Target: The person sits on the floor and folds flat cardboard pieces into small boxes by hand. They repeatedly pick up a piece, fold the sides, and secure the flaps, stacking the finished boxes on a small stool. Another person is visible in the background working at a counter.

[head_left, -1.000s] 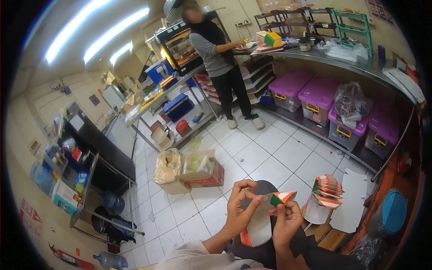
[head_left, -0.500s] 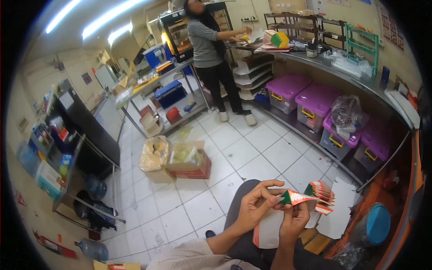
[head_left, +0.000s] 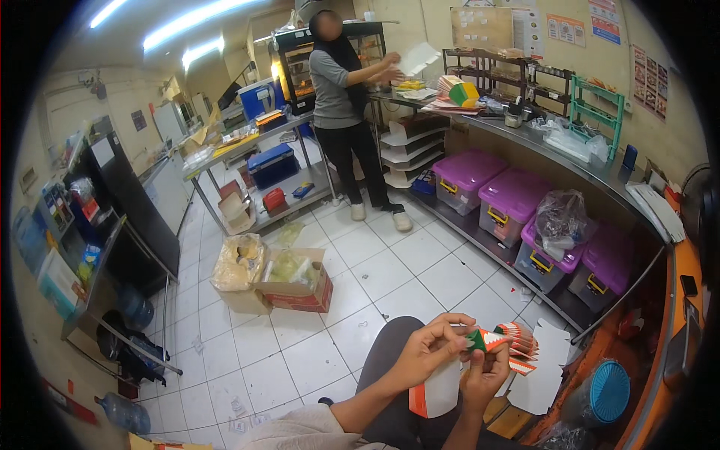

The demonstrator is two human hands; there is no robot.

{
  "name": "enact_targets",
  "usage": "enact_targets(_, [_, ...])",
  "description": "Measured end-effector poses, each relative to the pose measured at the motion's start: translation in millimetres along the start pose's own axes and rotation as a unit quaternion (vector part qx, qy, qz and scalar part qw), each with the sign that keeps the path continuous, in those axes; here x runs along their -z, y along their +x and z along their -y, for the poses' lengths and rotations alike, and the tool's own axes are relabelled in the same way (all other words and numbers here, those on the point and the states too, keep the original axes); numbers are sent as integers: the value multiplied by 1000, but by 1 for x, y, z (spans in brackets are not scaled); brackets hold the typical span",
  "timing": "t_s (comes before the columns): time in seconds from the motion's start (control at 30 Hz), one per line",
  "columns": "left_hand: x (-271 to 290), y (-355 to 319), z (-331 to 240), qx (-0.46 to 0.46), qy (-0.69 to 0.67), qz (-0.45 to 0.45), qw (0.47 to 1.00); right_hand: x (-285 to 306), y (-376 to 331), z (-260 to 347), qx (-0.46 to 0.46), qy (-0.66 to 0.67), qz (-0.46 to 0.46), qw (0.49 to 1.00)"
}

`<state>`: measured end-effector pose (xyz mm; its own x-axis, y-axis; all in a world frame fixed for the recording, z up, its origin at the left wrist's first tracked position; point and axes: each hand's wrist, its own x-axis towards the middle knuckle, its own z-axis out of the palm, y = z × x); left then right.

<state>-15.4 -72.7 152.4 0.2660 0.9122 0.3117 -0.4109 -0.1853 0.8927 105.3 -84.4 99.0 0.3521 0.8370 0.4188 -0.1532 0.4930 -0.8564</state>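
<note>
My left hand (head_left: 429, 356) pinches the green end of a small orange, white and green paper carton (head_left: 491, 341) above my lap. The fingers of my right hand (head_left: 482, 381) grip the same carton from below and the right. Across my thigh lies a flat white and orange carton blank (head_left: 442, 391), partly behind my right hand. Just beyond the held carton, a nested stack of folded cartons (head_left: 523, 341) rests beside a white card sheet (head_left: 544, 375).
A co-worker (head_left: 341, 97) stands at the far counter with a white sheet (head_left: 420, 58). Purple-lidded bins (head_left: 514, 196) line the shelf under the counter. Two cardboard boxes (head_left: 304, 296) sit on the tiled floor. A blue-lidded container (head_left: 609, 394) stands at my right.
My view has tilted up slightly. The co-worker has lifted a white sheet off the counter. Both my hands keep hold of the carton, the fingers shifting a little.
</note>
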Motion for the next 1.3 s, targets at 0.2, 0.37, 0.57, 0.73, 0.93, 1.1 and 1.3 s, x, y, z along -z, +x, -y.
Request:
enact_targets(0.2, [-14, -2, 6, 49, -18, -9, 999, 11, 1, -3, -31, 93, 23, 995])
enact_targets(0.37, [-12, -1, 25, 55, -96, -55, 992, 15, 2, -16, -18, 26, 58, 998])
enact_targets(0.57, [-4, 3, 57, 4, -64, -57, 996, 22, 9, -21, -1, -138, 62, 989])
enact_targets(0.73, [4, 5, 66, 13, -14, -18, 1000, 21, 9, -30, -72, -50, 46, 995])
enact_targets(0.93, [14, 3, 69, 35, -27, 1, 999, 15, -1, -47, -125, 96, -14, 987])
enact_targets(1.1, [24, 2, 69, 42, -13, 24, 999, -1, -9, -55, -101, 174, -87, 976])
enact_targets(1.3, [44, 4, 63, 50, 13, 44, 998, -9, -13, -62, -72, 91, -44, 992])
